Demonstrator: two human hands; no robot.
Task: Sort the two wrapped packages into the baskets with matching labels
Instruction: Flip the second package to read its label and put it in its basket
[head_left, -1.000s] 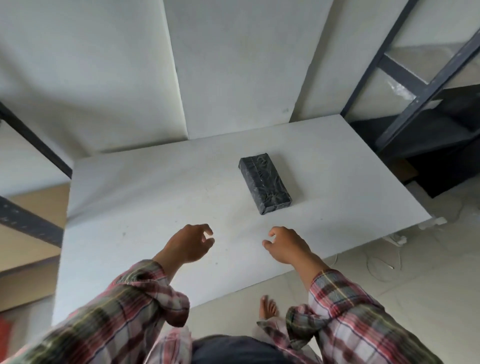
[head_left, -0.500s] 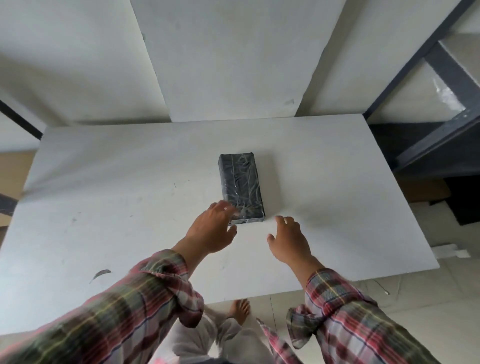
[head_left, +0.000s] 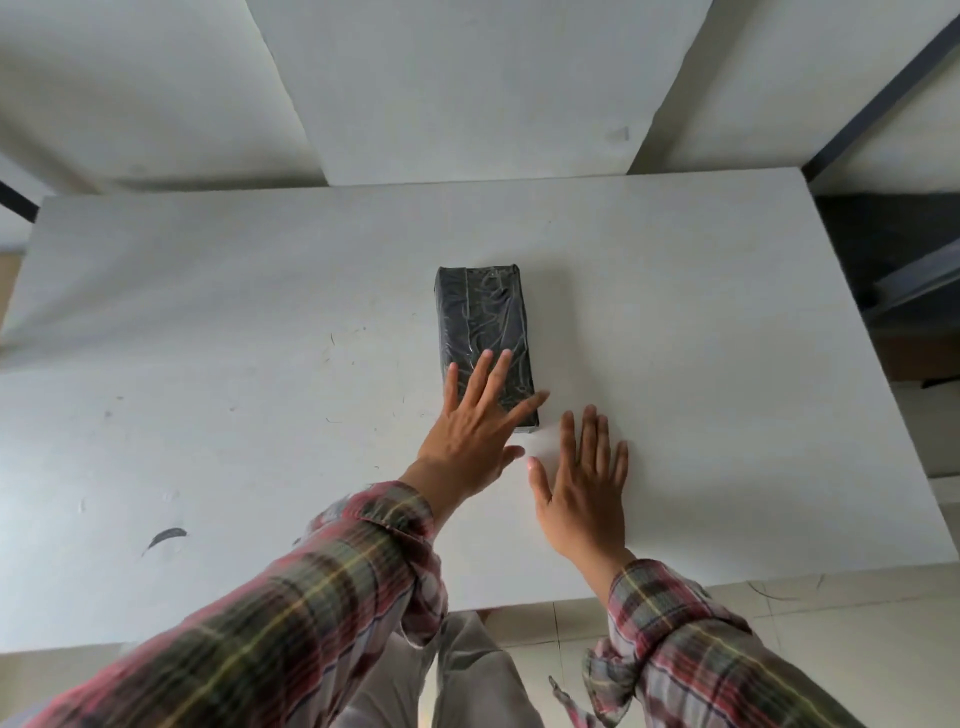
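Reaching forward, the left hand (head_left: 475, 423) lies flat and spread over the near end of the black wrapped package (head_left: 483, 325), fingers (head_left: 480, 371) extended across its top, nothing clasped. Just beside it, the right hand (head_left: 582, 486) is also splayed wide, palm down over the white table (head_left: 208, 338), near the package's front right corner but apart from it. Only 1 package shows, lying flat, lengthwise near the table's middle. Both plaid sleeves (head_left: 332, 587) cross the near edge.
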